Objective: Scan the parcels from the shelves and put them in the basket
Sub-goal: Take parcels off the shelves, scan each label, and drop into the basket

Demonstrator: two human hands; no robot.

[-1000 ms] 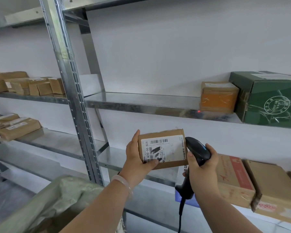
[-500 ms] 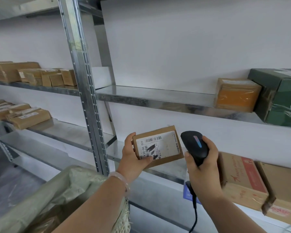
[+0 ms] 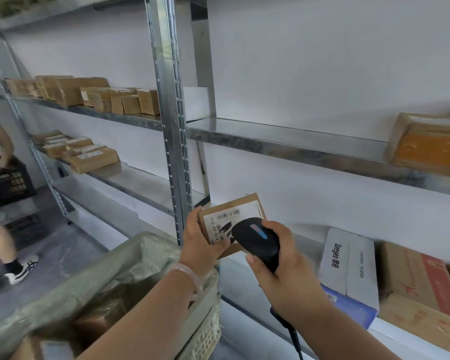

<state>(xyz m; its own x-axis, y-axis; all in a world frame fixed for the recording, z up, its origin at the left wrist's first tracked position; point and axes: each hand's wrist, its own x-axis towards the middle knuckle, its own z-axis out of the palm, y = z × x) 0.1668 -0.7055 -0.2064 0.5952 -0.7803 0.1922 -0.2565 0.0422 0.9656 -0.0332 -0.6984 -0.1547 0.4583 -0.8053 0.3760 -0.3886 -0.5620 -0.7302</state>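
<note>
- Your left hand [image 3: 202, 240] gripped the small brown cardboard parcel with a white barcode label [image 3: 233, 222] by its left edge, label facing you.
- Your right hand [image 3: 278, 258] was closed around the black handheld scanner [image 3: 256, 241], whose head overlapped the parcel's lower right part.
- The woven basket lined with a pale green bag [image 3: 130, 266] sat below your left forearm.
- The grey metal shelf upright [image 3: 170, 126] stood just behind the parcel.
</note>
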